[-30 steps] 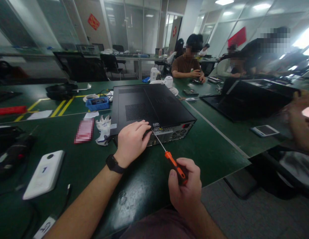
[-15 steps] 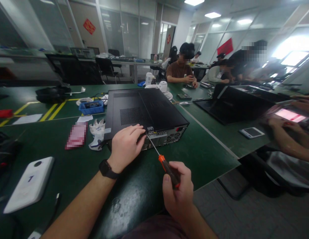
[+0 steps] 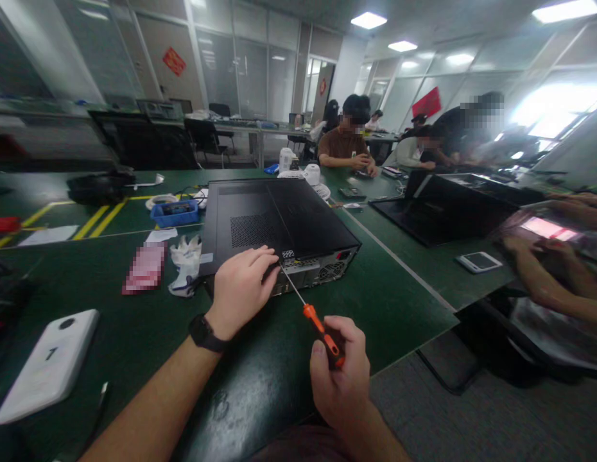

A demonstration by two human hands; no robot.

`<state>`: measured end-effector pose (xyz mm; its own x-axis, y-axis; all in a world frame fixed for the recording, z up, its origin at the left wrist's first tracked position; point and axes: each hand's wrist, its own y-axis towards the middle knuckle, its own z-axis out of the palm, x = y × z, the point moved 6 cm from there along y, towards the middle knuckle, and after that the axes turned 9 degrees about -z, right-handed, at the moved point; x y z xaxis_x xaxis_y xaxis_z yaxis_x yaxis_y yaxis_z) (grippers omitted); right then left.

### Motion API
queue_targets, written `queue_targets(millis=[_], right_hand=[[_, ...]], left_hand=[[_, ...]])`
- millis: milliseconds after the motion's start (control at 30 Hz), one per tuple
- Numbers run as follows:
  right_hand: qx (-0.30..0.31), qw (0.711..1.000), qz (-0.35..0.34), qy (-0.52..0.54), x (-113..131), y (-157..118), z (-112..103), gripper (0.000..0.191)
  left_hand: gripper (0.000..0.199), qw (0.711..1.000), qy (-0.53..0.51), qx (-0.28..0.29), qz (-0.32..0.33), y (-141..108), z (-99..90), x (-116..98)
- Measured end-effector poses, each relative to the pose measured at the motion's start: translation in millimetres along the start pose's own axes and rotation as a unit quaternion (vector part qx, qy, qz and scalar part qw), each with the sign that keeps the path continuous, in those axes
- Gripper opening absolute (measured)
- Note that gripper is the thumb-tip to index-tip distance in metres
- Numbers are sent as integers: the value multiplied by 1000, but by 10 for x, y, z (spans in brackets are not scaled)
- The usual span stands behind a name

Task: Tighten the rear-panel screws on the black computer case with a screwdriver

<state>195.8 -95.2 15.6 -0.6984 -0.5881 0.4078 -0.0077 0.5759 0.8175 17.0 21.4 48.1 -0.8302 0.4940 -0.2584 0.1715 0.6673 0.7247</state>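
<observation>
A black desktop computer case [image 3: 250,205] lies flat on the green table, its rear panel [image 3: 303,273] facing me. My right hand [image 3: 344,366] is closed around the handle of an orange and black screwdriver [image 3: 322,327]. The shaft slants up and left, and its tip meets the case's rear top edge. At that same spot my left hand [image 3: 245,282] has thumb and fingers drawn together beside the tip. What they pinch, if anything, is hidden. A black watch is on my left wrist.
Left of the case lie a white and grey glove [image 3: 185,264], a blue tray [image 3: 174,212] with small items, and a white device [image 3: 51,362] marked 1. At right are a phone [image 3: 479,262], an opened black case [image 3: 452,205] and another person's hands [image 3: 539,269]. Several people sit farther back.
The screwdriver handle has turned about its axis, now showing more orange. Its tip and my left hand stay at the same place on the case. The view has shifted slightly.
</observation>
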Motion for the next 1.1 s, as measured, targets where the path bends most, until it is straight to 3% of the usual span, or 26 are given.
queue_targets(millis=[267, 433, 600, 767, 1100], right_hand=[[-3, 1000, 20, -1, -104, -62, 6, 22], [21, 999, -1, 40, -33, 5, 5, 25], [-3, 1000, -23, 21, -41, 4, 6, 25], [6, 1000, 6, 18, -102, -29, -8, 25], [-2, 999, -26, 36, 13, 61, 19, 32]], left_hand=[[11, 1000, 1, -5, 3, -8, 3, 7], [10, 1000, 6, -11, 7, 1, -13, -6], [11, 1000, 5, -9, 6, -5, 2, 1], [11, 1000, 4, -10, 5, -12, 5, 1], [11, 1000, 11, -10, 10, -4, -11, -8]])
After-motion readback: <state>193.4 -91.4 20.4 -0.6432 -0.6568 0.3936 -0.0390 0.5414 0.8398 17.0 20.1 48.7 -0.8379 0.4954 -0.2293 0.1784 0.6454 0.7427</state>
